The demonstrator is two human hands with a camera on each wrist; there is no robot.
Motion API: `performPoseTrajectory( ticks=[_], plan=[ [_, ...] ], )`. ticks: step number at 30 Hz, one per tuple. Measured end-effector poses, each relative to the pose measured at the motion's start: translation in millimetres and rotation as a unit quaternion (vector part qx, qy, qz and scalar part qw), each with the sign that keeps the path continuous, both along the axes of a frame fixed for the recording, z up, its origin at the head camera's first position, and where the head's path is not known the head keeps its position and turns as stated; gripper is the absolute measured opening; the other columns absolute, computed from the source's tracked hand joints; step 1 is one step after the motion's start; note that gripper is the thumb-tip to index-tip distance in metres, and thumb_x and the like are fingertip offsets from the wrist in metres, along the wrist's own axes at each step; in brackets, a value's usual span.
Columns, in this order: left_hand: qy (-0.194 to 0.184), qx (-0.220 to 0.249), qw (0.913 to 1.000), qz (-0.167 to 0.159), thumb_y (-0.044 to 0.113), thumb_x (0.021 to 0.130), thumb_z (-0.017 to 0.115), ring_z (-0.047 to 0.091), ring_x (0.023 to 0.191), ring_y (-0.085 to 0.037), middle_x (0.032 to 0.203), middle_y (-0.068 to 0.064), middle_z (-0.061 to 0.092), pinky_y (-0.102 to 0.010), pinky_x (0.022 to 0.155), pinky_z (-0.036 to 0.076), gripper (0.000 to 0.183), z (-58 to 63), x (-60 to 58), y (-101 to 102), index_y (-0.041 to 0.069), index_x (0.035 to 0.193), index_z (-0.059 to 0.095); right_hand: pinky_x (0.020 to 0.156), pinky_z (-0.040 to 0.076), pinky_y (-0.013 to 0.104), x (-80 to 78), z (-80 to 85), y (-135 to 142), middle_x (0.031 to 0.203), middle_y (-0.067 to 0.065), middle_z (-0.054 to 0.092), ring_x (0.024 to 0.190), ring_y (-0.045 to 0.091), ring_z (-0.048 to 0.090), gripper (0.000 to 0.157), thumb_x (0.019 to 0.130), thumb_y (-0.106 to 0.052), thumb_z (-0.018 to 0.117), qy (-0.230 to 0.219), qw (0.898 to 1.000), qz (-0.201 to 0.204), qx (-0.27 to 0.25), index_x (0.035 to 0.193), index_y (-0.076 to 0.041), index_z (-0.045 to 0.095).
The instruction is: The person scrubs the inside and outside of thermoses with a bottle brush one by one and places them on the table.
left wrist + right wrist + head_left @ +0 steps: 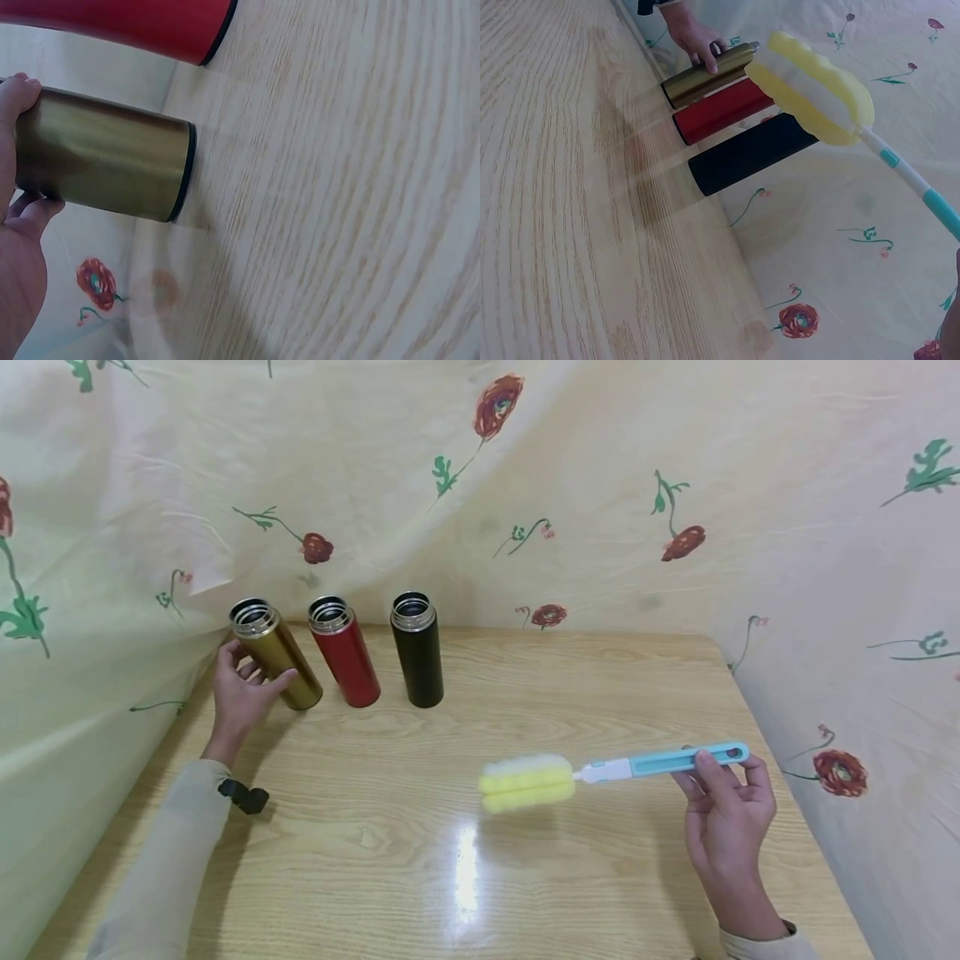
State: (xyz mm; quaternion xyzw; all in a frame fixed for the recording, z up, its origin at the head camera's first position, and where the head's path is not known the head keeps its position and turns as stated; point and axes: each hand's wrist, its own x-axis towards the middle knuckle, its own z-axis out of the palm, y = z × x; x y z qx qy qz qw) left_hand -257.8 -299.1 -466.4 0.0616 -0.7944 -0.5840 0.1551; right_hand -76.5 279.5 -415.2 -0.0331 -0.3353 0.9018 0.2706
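left fingers point(228, 654) round gold bottle point(283, 656) | right fingers point(759, 774) pinching brush point(611, 769) | bottle insides point(413, 608) unclear

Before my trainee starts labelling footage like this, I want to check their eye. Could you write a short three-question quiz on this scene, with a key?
1. Multiple choice: which vacuum flask does the left hand hold? A) black; B) gold; C) red.
2. True or false: no hand touches the sponge bottle brush.
3. Fill in: the vacuum flask standing between the other two is ____.

Key:
1. B, the gold vacuum flask.
2. False: the right hand holds it by its light blue handle.
3. Red: the red vacuum flask.
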Motion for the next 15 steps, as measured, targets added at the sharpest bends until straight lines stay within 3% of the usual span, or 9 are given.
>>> performPoseTrajectory(
  ticks=[9, 15],
  plan=[
    [0.007, 0.002, 0.9996, -0.027, 0.008, 0.082, 0.086, 0.051, 0.134, -0.032, 0.144, -0.005, 0.041, -0.042, 0.114, 0.043, 0.092, -0.2, -0.7, -5.8, 0.018, 0.153, 0.029, 0.075, 0.06, 0.04, -1.5, -1.3, -2.0, 0.086, 0.024, 0.07, 0.08, 0.032, 0.077, 0.019, 0.094, 0.02, 0.054, -0.007, 1.0, 0.003, 0.004, 0.11, 0.01, 0.05],
    [0.011, 0.0, 0.9992, -0.04, 0.011, 0.081, 0.087, 0.036, 0.146, -0.03, 0.158, -0.012, 0.032, -0.046, 0.123, 0.029, 0.103, 2.8, 2.8, -4.8, 0.021, 0.159, 0.02, 0.075, 0.06, 0.04, -3.3, -0.4, -1.5, 0.087, 0.024, 0.07, 0.081, 0.032, 0.077, 0.02, 0.094, 0.021, 0.053, 0.004, 1.0, 0.012, 0.005, 0.111, 0.01, 0.05]
  ],
)
